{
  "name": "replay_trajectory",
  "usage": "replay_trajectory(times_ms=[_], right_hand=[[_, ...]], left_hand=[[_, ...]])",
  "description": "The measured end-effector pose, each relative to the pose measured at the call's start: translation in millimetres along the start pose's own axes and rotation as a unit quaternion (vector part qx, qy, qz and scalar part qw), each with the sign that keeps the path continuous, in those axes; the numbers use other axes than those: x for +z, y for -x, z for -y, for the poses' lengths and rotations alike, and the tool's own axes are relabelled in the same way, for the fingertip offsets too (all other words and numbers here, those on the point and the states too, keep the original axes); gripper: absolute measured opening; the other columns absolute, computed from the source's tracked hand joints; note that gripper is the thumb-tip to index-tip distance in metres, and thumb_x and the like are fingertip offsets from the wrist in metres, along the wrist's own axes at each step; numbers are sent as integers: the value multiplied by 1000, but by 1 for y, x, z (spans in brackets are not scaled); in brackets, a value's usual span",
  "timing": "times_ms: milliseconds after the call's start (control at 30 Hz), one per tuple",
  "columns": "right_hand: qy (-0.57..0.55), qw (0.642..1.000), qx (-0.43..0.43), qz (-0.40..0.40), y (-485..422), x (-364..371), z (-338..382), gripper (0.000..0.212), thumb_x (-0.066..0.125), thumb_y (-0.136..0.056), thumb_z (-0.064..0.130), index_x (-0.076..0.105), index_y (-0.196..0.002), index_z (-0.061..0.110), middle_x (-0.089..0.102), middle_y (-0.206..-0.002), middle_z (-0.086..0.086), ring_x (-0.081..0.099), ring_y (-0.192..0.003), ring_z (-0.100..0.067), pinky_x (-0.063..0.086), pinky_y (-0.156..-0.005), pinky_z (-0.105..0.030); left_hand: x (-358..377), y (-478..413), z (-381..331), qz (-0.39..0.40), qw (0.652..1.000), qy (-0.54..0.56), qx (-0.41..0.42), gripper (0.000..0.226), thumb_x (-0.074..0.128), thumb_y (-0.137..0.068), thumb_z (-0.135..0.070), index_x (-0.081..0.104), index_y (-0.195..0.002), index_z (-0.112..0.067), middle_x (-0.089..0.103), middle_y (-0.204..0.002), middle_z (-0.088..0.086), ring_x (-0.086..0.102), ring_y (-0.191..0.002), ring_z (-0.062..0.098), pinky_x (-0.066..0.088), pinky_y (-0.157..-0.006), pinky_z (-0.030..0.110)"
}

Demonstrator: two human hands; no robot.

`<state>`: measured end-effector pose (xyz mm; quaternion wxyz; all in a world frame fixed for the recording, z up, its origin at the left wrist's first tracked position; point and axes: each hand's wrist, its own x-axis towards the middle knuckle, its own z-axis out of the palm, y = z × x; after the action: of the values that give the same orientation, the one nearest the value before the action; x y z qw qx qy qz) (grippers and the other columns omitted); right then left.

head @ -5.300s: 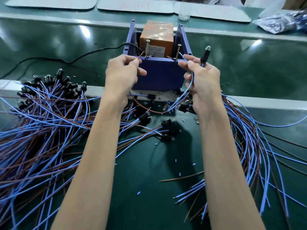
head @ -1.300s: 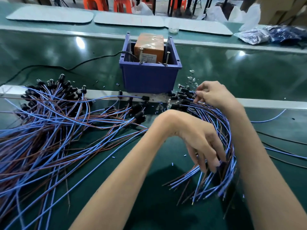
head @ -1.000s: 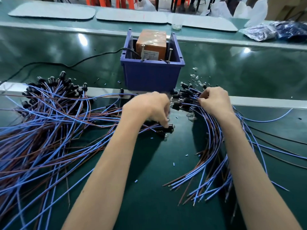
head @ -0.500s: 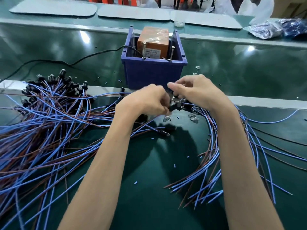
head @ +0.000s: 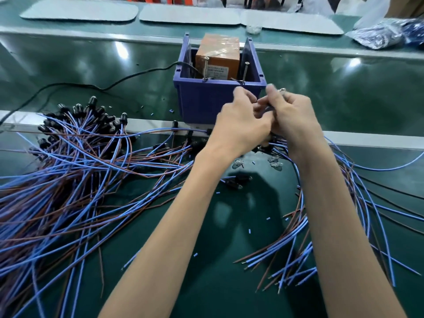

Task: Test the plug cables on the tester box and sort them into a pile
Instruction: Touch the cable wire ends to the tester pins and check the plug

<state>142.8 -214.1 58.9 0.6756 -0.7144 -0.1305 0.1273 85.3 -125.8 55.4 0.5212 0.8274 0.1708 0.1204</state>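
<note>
Head view: two hands, left (head: pixel 238 127) and right (head: pixel 292 120), grip blurred plug cable (head: pixel 263 106).

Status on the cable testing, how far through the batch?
Which pile is tested can't be told: a big spread of blue and brown plug cables lies left, a smaller bundle right. In hand: left hand and right hand meet around something small, blurred, before the purple tester box. Its two upright metal pins are bare, so this one isn't tested yet.
</note>
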Motion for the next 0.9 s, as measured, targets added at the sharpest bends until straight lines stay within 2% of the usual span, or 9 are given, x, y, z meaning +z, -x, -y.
replay_trajectory(times_ms=[67, 133, 167, 333, 433, 567, 700, 800, 900], right_hand=[[-32, 999, -2, -38, 0, -2, 5, 30, 41, -104, 25, 51, -80, 10, 66, -50, 7, 60, -43, -3, 44, -42, -15], [-53, 997, -6, -64, 0, -5, 7, 30, 36, -105, 28, 45, -81, 13, 65, -51, 4, 62, -46, -5, 47, -45, -17], [-57, 995, -7, -76, -1, -7, 8, 31, 34, -105, 29, 44, -81, 14, 63, -51, 4, 62, -47, -5, 49, -48, -18], [-126, 988, -11, -90, -4, -24, 13, 29, 37, -104, 26, 40, -78, 16, 40, -40, 12, 42, -37, -4, 43, -46, -18], [-90, 993, 5, -75, -6, -35, 11, 21, 46, -99, 17, 44, -78, 17, 34, -45, 15, 33, -39, -1, 31, -44, -15], [-63, 996, 31, -55, -8, -39, 7, 20, 45, -99, 11, 53, -81, 12, 34, -46, 14, 32, -40, -1, 31, -43, -14], [-41, 998, 48, -14, -6, -39, 5, 22, 40, -103, 18, 55, -87, 12, 29, -43, 14, 25, -37, -3, 47, -48, -20], [-15, 999, 51, -10, -5, -40, 6, 22, 42, -102, 18, 56, -86, 13, 30, -42, 15, 23, -37, -2, 30, -37, -16], [16, 999, 40, -13, -6, -42, 6, 19, 48, -100, 17, 59, -84, 13, 31, -39, 17, 24, -36, 0, 21, -34, -13]], left_hand=[[5, 1, -7, 52, 997, 33, -55, 75, 59, -89, -36, 17, -146, -10, 62, -111, 4, 69, -95, 30, 54, -89, 42], [9, 3, -13, 73, 989, 73, -102, 93, 55, -93, -40, -13, -152, -13, 52, -112, 2, 69, -96, 25, 53, -92, 39], [10, 4, -17, 66, 981, 131, -126, 95, 55, -93, -39, -17, -151, -14, 50, -117, 2, 66, -102, 24, 52, -95, 39], [1, 8, -29, -147, 871, 430, -185, 66, 56, -89, -20, 21, -145, -17, 38, -140, 5, 51, -112, 21, 41, -104, 45], [-9, 3, -27, -252, 814, 495, -168, 47, 50, -91, -11, 29, -130, -24, 41, -127, 10, 52, -85, 15, 43, -80, 34], [-15, -4, -18, -300, 796, 495, -177, 39, 42, -92, -6, 26, -119, -29, 40, -128, 14, 43, -72, 16, 37, -57, 26], [-18, -9, -6, -340, 793, 468, -191, 58, 36, -93, -5, 16, -138, -36, 35, -130, 11, 43, -56, 12, 32, -37, 13], [-22, -12, 3, -355, 798, 446, -194, 65, 33, -94, -5, 7, -145, -37, 30, -140, 13, 54, -57, 11, 39, -51, 12], [-22, -17, 10, -346, 834, 378, -201, 64, 35, -98, -13, 0, -148, -31, 29, -146, 20, 61, -105, 26, 50, -89, 37]])
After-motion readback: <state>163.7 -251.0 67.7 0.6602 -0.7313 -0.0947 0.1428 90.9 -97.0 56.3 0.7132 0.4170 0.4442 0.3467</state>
